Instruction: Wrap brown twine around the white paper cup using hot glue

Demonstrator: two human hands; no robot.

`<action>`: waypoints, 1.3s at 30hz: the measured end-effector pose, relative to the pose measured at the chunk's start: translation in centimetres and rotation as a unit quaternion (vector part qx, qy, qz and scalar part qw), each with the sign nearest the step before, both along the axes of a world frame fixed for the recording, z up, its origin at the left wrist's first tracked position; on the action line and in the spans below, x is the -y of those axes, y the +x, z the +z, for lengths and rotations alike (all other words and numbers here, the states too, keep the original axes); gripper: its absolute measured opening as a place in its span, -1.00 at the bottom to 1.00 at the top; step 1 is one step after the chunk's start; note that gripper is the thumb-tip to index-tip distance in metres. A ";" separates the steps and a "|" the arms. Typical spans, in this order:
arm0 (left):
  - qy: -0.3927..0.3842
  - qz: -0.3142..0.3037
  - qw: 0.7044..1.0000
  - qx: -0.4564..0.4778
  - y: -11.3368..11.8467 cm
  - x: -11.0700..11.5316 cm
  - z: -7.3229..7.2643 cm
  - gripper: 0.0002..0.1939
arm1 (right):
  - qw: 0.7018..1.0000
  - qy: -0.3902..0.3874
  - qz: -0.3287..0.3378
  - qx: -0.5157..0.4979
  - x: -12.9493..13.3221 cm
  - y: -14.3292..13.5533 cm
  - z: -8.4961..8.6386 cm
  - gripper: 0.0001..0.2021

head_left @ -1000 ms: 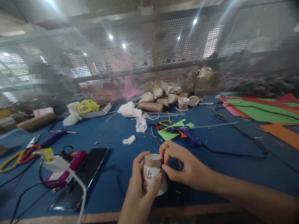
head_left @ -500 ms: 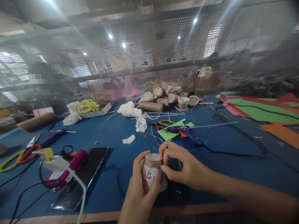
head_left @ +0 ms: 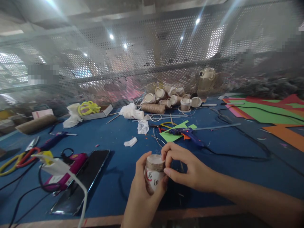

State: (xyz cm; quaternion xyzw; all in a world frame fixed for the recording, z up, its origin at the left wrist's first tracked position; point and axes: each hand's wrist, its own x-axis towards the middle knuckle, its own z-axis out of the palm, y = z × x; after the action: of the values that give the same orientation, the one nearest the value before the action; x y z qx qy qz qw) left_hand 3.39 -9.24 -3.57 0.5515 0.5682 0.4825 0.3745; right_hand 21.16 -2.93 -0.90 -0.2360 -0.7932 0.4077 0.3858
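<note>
Near the table's front edge, my left hand (head_left: 144, 193) is wrapped round a small white paper cup (head_left: 153, 181) with red and black printing. Brown twine (head_left: 155, 166) is wound in a band round the cup's upper end, just below its pale flat top. My right hand (head_left: 184, 166) pinches at the right side of this band, with thumb and forefinger close together against the cup. A thin strand shows below the right hand's fingers. What lies exactly between the fingertips is partly hidden.
Beyond the hands lie a blue glue gun (head_left: 187, 133) and green paper (head_left: 169, 136). Twine-wrapped cups (head_left: 175, 100) are heaped at the back. On the left are a phone (head_left: 83, 182), a magenta device (head_left: 67, 171), scissors (head_left: 22, 160) and cables. Coloured sheets (head_left: 263, 110) lie right.
The cup has turned a little in my left hand, its printing shifting leftward and more of it showing. My right hand stays pinched at the twine band, almost unmoved.
</note>
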 end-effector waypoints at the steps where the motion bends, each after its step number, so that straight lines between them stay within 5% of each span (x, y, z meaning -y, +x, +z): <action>1: -0.007 -0.001 1.000 0.002 0.0 0.0 0.0 -0.37 | 1.000 0.001 0.000 0.001 0.0 -0.1 -0.1 -0.85; 12: 0.011 0.003 1.000 0.010 0.0 0.0 -0.3 -0.43 | 0.999 0.038 -0.013 0.010 -0.1 -0.3 -0.1 -0.83; 15: 0.007 0.006 1.000 0.019 -0.2 0.1 -0.3 -0.40 | 0.987 0.108 -0.084 0.086 -1.3 0.4 0.5 -0.82; 17: 0.000 0.005 0.999 0.033 -0.3 0.1 -0.3 -0.38 | 0.935 0.163 -0.219 0.227 -2.5 1.3 0.9 -0.80; 21: 0.004 -0.003 0.998 0.055 -0.4 0.1 -0.7 -0.36 | 0.862 0.137 -0.349 0.340 -4.9 3.8 1.7 -0.85; 26: 0.006 -0.010 0.998 0.062 -0.6 0.1 -0.9 -0.36 | 0.795 0.040 -0.403 0.452 -6.7 6.7 1.7 -0.66; 39: 0.001 -0.010 0.998 0.057 -0.5 0.2 -0.6 -0.35 | 0.841 -0.040 -0.331 0.427 -8.1 8.4 1.1 -0.81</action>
State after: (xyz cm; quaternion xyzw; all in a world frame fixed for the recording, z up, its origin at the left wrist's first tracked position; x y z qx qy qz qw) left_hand 2.84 -9.45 -4.22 0.5292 0.5398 0.5099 0.4105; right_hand 29.57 5.19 0.18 -0.6502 -0.7374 0.1456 0.1111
